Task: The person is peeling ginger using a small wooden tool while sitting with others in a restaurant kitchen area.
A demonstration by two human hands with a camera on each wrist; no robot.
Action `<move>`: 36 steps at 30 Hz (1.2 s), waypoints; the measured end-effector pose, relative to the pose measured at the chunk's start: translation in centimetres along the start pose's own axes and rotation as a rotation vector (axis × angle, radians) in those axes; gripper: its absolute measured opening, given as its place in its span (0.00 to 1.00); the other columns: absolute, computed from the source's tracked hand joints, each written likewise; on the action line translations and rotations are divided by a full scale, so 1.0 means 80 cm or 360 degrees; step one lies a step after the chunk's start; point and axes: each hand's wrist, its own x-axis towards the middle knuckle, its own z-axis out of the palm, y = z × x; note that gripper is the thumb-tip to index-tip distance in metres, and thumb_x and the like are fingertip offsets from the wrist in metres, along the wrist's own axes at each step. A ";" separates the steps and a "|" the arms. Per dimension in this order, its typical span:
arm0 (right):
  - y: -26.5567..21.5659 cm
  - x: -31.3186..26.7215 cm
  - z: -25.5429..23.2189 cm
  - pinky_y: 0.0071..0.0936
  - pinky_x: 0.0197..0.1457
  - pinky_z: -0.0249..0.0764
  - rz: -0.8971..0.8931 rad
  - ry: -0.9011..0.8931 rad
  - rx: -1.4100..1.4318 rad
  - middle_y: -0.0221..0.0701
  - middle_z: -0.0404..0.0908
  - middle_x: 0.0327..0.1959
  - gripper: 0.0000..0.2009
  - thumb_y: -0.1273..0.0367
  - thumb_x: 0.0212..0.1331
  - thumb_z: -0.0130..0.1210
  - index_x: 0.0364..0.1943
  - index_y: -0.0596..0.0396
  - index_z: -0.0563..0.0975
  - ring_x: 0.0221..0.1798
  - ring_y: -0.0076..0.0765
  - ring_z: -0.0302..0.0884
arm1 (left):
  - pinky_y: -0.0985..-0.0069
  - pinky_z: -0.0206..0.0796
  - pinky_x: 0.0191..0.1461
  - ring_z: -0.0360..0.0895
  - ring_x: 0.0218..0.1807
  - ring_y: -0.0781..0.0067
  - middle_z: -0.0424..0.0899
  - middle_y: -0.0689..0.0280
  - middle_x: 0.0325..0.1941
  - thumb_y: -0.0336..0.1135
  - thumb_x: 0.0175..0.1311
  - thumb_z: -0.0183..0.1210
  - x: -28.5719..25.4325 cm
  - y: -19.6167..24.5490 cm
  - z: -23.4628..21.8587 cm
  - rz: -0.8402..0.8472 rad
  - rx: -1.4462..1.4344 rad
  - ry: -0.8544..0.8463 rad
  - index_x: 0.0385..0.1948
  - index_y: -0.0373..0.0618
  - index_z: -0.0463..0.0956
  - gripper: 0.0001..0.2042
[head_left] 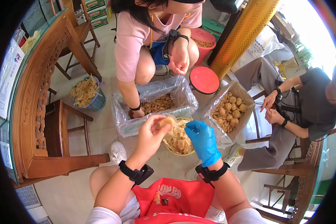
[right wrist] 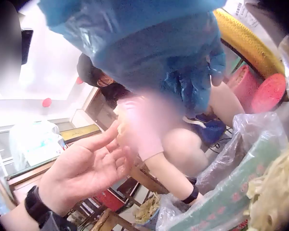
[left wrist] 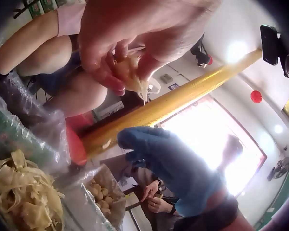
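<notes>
My bare left hand point(head_left: 150, 139) pinches a pale, peeled-looking piece point(head_left: 169, 122) with loose strips hanging from it, also visible in the left wrist view between thumb and fingers point(left wrist: 130, 72). Beside it my right hand point(head_left: 204, 142), in a blue glove, has its fingers bent with the tips together; in the right wrist view a thin pale strip point(right wrist: 193, 122) shows by the glove point(right wrist: 183, 82). Below both hands stands a round container of pale peelings point(head_left: 181, 144).
A plastic-lined box of brown pieces point(head_left: 158, 105) lies ahead, with another person's hand in it. To the right is a second lined box point(head_left: 230, 112). A red lid point(head_left: 204, 80), a blue basket of peelings point(head_left: 95, 100) and a seated person point(head_left: 313, 100) surround the area.
</notes>
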 end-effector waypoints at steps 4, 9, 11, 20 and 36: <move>-0.012 0.001 0.006 0.31 0.36 0.73 -0.0037 0.0226 0.0147 0.40 0.82 0.32 0.14 0.70 0.52 0.59 0.44 0.57 0.77 0.31 0.39 0.79 | 0.84 0.68 0.43 0.75 0.40 0.81 0.75 0.64 0.45 0.27 0.60 0.60 -0.003 -0.004 0.003 0.0026 0.0045 -0.0099 0.47 0.38 0.68 0.15; -0.017 0.007 0.008 0.30 0.34 0.72 -0.0108 0.0092 0.0334 0.39 0.81 0.32 0.13 0.70 0.54 0.59 0.45 0.56 0.77 0.31 0.39 0.79 | 0.83 0.69 0.40 0.76 0.38 0.80 0.76 0.62 0.45 0.27 0.58 0.61 0.002 -0.009 0.002 0.0138 0.0182 -0.0031 0.47 0.39 0.68 0.16; -0.020 0.005 0.011 0.30 0.34 0.72 -0.0248 -0.0001 0.0361 0.39 0.81 0.32 0.12 0.70 0.54 0.58 0.44 0.55 0.78 0.30 0.39 0.78 | 0.81 0.69 0.38 0.77 0.37 0.78 0.77 0.60 0.44 0.27 0.56 0.62 0.002 -0.004 0.002 0.0212 0.0425 -0.0034 0.47 0.39 0.67 0.17; -0.011 0.017 -0.006 0.32 0.30 0.70 -0.0426 0.0399 -0.0057 0.37 0.77 0.26 0.05 0.71 0.52 0.59 0.32 0.56 0.78 0.25 0.40 0.75 | 0.76 0.71 0.40 0.78 0.36 0.71 0.79 0.58 0.42 0.25 0.53 0.63 0.000 -0.006 -0.015 0.0372 0.1087 0.0001 0.48 0.40 0.65 0.21; 0.015 0.022 -0.003 0.38 0.40 0.74 -0.0145 -0.0041 -0.0365 0.38 0.80 0.35 0.18 0.66 0.52 0.60 0.49 0.53 0.75 0.35 0.47 0.78 | 0.83 0.68 0.37 0.76 0.34 0.82 0.79 0.66 0.38 0.32 0.62 0.58 0.008 -0.012 -0.012 -0.0086 0.0233 -0.0122 0.47 0.38 0.70 0.14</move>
